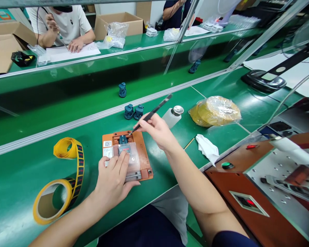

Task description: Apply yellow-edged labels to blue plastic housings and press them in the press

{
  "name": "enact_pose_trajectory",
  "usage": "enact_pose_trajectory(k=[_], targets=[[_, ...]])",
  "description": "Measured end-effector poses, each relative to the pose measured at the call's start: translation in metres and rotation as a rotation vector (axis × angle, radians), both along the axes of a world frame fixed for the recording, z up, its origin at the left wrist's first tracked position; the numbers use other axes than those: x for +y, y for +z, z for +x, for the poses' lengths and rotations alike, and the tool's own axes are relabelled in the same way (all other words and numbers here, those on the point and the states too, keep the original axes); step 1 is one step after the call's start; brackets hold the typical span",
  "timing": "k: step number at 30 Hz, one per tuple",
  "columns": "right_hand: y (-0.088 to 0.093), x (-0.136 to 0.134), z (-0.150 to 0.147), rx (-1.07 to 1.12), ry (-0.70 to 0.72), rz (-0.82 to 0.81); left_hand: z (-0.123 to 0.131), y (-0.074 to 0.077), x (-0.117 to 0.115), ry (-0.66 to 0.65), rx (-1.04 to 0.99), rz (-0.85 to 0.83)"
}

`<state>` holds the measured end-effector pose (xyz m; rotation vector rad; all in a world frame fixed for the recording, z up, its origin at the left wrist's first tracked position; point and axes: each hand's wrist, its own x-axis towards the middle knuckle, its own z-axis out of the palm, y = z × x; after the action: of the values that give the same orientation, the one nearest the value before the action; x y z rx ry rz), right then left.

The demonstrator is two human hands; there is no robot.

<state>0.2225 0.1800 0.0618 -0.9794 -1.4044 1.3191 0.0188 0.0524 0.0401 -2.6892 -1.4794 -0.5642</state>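
You are pressing your left hand [113, 178] flat, fingers spread apart, onto the clear plastic cover plate [134, 160], fingertips resting by a small red-marked window. The plate is lying on the orange rectangular fixture block [145, 154], which is sitting on the green counter [23, 161] right in front of you.

Your right hand [157, 132] is pinching shut on the slim black tool [152, 112], with its tip touching the small blue plastic part [123, 139] seated in the fixture's top recess. Tweezers or pen, cannot tell.

A white QR-code sticker [107, 144] is sitting on the fixture's left edge; the print below it is too small to read.

Two more blue parts [134, 112] are standing side by side just beyond the fixture. Another one [122, 90] is standing on the belt behind the rail.

- White squeeze bottle with metal cap [173, 117]: lying just right of your right hand.
- Clear bag of yellow discs [215, 110]: further right.
- White crumpled cloth [207, 146]: near the counter edge.
- Yellow tape roll [64, 178]: uncoiling left of your left hand, with red printed marks that are unreadable.
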Motion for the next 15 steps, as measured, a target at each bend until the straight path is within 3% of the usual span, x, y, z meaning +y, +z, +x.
enact_pose_trajectory(k=[4, 6, 8, 10, 12, 13, 15], targets=[[-0.011, -0.036, 0.032, -0.564, -0.236, 0.157, -0.011, -0.002, 0.016, 0.158, -0.208, -0.145], [-0.031, -0.053, 0.047, -0.795, -0.264, 0.239, -0.014, -0.006, 0.02, 0.216, -0.308, -0.191], [-0.058, -0.064, 0.06, -0.928, -0.258, 0.335, -0.015, -0.011, 0.014, 0.208, -0.406, -0.093], [-0.083, -0.072, 0.07, -1.016, -0.258, 0.376, -0.013, -0.015, -0.003, 0.12, -0.501, 0.161], [-0.099, -0.076, 0.077, -1.093, -0.275, 0.391, -0.012, -0.018, -0.028, -0.069, -0.53, 0.376], [-0.102, -0.077, 0.078, -1.128, -0.297, 0.397, -0.012, -0.019, -0.04, -0.187, -0.5, 0.397], [-0.099, -0.079, 0.075, -1.157, -0.335, 0.417, -0.014, -0.019, -0.057, -0.4, -0.352, 0.284]])
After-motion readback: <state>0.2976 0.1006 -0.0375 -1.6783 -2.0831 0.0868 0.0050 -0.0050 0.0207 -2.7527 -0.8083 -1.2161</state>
